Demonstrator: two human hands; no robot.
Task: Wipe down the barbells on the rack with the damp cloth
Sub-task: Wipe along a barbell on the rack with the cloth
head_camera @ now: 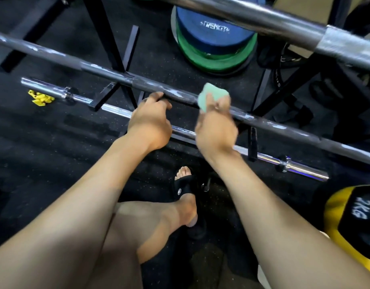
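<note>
- A gym floor (44, 142) of black speckled rubber fills the view, seen from above by a person looking down at their own bare arms and legs.
- A black steel rack (109, 38) stands on the floor, with angled uprights and flat feet.
- Three barbells cross the view on a slant: a dull grey middle barbell (109, 72) with pale scuffs, a thicker upper barbell (284, 24) at top right, and a chrome lower barbell (263, 158) down near the floor.
- The left hand (150, 119) reaches to the middle barbell, fingers curled over its top.
- The right hand (216, 126) pinches a pale green cloth (213, 96) between thumb and fingers, pressing it against the same barbell, just to the right of the left hand.
- The two hands are near each other but apart, with a short stretch of bare bar between them.
- Behind the bar lies a stack of weight plates: a blue plate (213, 28) with white lettering that reads "STRENGTH", on top of green plates (213, 59).
- At lower right sits a yellow and black medicine ball (351, 222) marked "2KG".
- A small yellow object (40, 97) lies on the floor at left, too blurred to name.
- One foot wears a black slide sandal (183, 187) with a small round logo, unreadable.
</note>
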